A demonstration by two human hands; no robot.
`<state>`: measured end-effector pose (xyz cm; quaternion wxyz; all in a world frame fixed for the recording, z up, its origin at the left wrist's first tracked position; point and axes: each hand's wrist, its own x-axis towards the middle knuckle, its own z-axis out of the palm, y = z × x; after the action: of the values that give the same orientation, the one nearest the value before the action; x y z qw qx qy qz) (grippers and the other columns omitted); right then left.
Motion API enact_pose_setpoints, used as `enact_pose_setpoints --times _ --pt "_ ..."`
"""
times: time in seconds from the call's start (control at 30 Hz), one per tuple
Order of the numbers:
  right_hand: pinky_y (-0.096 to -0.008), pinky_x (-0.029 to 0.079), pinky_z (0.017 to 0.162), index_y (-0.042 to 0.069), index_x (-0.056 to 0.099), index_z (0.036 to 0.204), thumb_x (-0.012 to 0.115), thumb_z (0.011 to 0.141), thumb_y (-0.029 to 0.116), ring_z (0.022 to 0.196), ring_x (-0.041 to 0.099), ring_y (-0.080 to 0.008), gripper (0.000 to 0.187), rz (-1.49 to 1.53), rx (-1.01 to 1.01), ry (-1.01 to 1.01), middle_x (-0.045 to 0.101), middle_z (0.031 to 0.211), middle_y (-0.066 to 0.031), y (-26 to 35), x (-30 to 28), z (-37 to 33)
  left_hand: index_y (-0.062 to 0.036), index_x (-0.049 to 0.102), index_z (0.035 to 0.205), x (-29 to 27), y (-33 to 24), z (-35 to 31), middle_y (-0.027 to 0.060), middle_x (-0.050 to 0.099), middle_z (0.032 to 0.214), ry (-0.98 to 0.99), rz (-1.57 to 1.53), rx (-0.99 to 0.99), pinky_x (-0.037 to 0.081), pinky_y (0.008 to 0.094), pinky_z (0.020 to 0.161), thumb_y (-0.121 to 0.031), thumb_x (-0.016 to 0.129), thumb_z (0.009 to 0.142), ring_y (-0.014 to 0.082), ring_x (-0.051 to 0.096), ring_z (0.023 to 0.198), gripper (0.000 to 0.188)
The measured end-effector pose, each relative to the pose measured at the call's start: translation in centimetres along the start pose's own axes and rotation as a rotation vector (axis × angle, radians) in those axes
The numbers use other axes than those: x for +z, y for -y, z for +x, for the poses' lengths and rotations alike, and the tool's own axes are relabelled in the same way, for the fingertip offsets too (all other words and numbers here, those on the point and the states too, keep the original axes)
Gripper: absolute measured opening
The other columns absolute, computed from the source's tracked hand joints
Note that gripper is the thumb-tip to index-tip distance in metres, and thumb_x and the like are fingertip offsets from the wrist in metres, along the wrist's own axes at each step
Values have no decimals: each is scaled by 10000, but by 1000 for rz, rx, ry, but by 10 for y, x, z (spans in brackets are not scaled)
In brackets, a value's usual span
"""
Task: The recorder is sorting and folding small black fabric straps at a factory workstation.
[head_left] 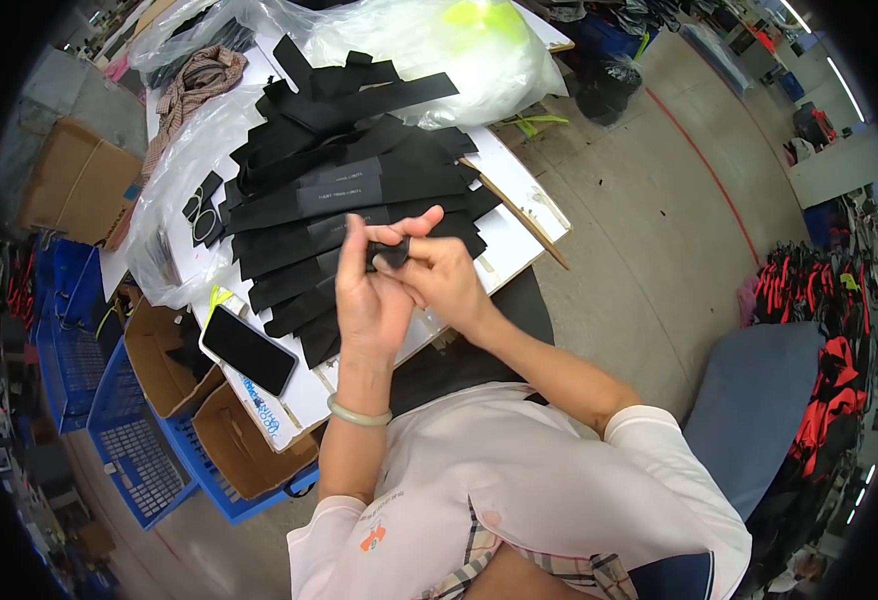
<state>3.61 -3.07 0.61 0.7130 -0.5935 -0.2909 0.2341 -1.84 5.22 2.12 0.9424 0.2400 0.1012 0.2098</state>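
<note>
Both hands meet over the front of a white table [519,205]. My left hand [367,295] and my right hand [437,275] pinch a small black piece [391,252] between their fingertips. Just behind the hands lies a fanned stack of black fabric strips [349,190], some with grey labels. A pale green bangle [357,413] rings my left wrist.
A black phone [249,350] lies at the table's left front corner. Clear plastic bags [439,45] and a checked cloth [194,85] sit at the back. Cardboard boxes [159,365] and blue crates [129,440] stand left. A blue chair [749,400] is at right.
</note>
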Motion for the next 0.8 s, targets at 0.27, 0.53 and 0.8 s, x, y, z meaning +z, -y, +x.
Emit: enact_pose_setpoints --times 0.27,0.53,0.8 --pt "-189 305 414 16 590 701 663 780 41 451 433 -38 110 392 332 -87 536 576 2 12 2 2 -3 642 844 -17 0 0 220 618 1073 120 184 189 323 444 1046 -428 327 980 374 476 1182 545" --pt "-183 276 431 40 520 659 679 776 32 488 393 -16 198 77 71 -16 487 560 34 -6 17 -9 -21 536 898 -7 -5 -3 238 643 949 -64 292 397 422 400 949 -378 472 943 316 614 960 366" --pt "-189 274 422 21 585 722 643 807 15 471 374 -25 103 393 208 -156 469 555 32 10 21 -4 20 537 960 6 -2 -8 227 652 877 -162 248 342 463 341 902 -225 502 948 291 636 913 247"
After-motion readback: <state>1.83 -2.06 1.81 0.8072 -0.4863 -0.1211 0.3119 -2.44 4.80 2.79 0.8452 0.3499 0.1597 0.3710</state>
